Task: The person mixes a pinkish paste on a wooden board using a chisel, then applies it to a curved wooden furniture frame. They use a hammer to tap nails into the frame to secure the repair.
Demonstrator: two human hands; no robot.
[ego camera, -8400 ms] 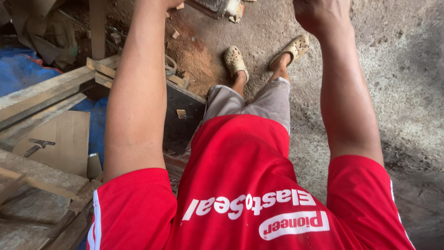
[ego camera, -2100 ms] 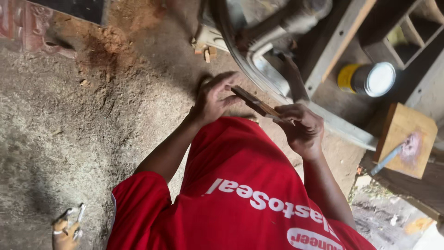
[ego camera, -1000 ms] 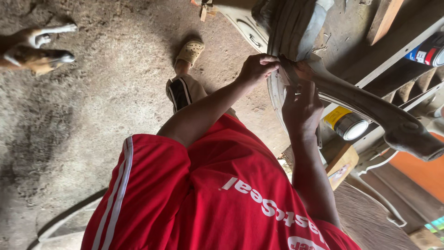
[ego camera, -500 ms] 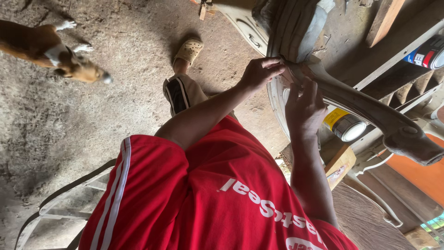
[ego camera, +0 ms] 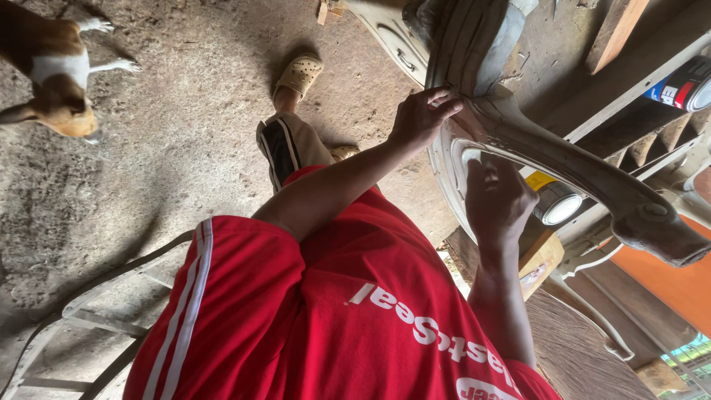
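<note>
Nearest the camera: one red shirt (ego camera: 348,311) with white side stripes, worn by the person, and two bare forearms reaching away from it toward the right.

One carved wooden frame piece (ego camera: 563,159), curved and unpainted brown, runs from upper centre down to a rounded scroll end at the far right. Both hands are on it.

Right hand (ego camera: 498,201): raised upright from a near-vertical forearm, back of the hand to the camera, fingers (ego camera: 481,172) curled against the underside of the curved piece beside its pale oval rim. Whether they clench the wood or only press on it cannot be told (the palm side is hidden).

Left hand (ego camera: 422,117): arm extended diagonally from the left shoulder, wrist roughly level, fingers (ego camera: 443,98) laid over the top edge of the piece where it meets the upright fluted part (ego camera: 466,44). They rest bent on the wood, thumb below; a light grasp on the edge.

Two cans counted: one with a yellow label (ego camera: 554,200) just right of the right hand, one red and dark (ego camera: 681,83) on the shelf at far right. One wooden block (ego camera: 541,259) sits below the first can.

Farther off on the dirt floor (ego camera: 185,133): two sandalled feet, one in view at (ego camera: 298,74); one brown and white dog (ego camera: 55,70) at far left.
</note>
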